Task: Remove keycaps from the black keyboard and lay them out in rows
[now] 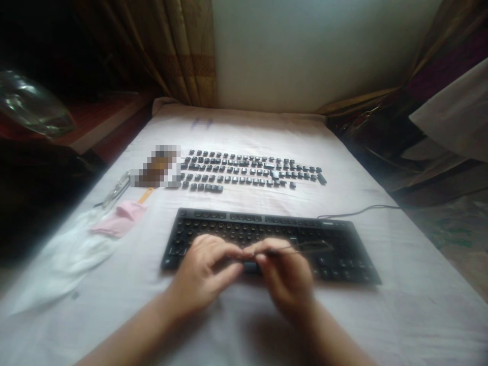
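A black keyboard (328, 244) lies on the white cloth in front of me, most of its keycaps off. My left hand (204, 274) and my right hand (284, 277) meet over its front edge, fingers curled and pinched together. Between the fingertips sits a dark bar-shaped piece (251, 266), perhaps the long key; the blur hides which hand grips it. A thin wire-like thing runs right from my right fingertips. Behind the keyboard, several loose black keycaps (247, 170) lie in neat rows.
A pink cloth (120, 219), a white cloth (72, 254), metal tweezers or scissors (116, 190) and an orange-handled tool (146, 195) lie at the left. A blurred-out patch sits beside the keycaps. The keyboard cable (358, 211) runs off to the right. Curtains hang behind.
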A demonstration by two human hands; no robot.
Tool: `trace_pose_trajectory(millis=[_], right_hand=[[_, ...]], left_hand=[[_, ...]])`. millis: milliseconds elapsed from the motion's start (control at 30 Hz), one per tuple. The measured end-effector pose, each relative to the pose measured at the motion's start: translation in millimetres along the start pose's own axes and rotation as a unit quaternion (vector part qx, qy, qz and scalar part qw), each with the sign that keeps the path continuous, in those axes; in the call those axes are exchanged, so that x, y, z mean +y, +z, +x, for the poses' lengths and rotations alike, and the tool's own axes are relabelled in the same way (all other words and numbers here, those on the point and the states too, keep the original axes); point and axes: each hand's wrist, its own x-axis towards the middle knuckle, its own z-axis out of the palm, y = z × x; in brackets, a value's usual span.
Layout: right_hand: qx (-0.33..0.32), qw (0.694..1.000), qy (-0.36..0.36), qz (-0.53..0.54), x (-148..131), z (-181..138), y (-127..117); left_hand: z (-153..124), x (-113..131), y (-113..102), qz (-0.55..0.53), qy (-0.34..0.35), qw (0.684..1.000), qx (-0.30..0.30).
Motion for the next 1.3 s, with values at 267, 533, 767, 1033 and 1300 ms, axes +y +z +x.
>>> trace_pose_trajectory(millis=[267,533,767,1033,1300], right_hand=[[0.005,1.000,-0.017,-0.008,-5,4,0],[0.062,0.998,0.004,0.010,9,-2,-5],[0.088,0.996,0.006,0.006,17,-4,-11],[0.094,0.995,-0.026,-0.001,15,2,-16],[0.098,0.995,-0.024,-0.023,13,6,-22]], left_hand=[[0,1,-1,-0.016,-0.071,0.997,0.013],[0,-4,-8,0.021,0.006,0.999,0.037],[22,-19,-29,0.139,0.049,0.986,0.082],[99,-64,-45,0.280,0.056,0.958,0.027],[131,-94,-30,0.318,0.025,0.948,-0.009]])
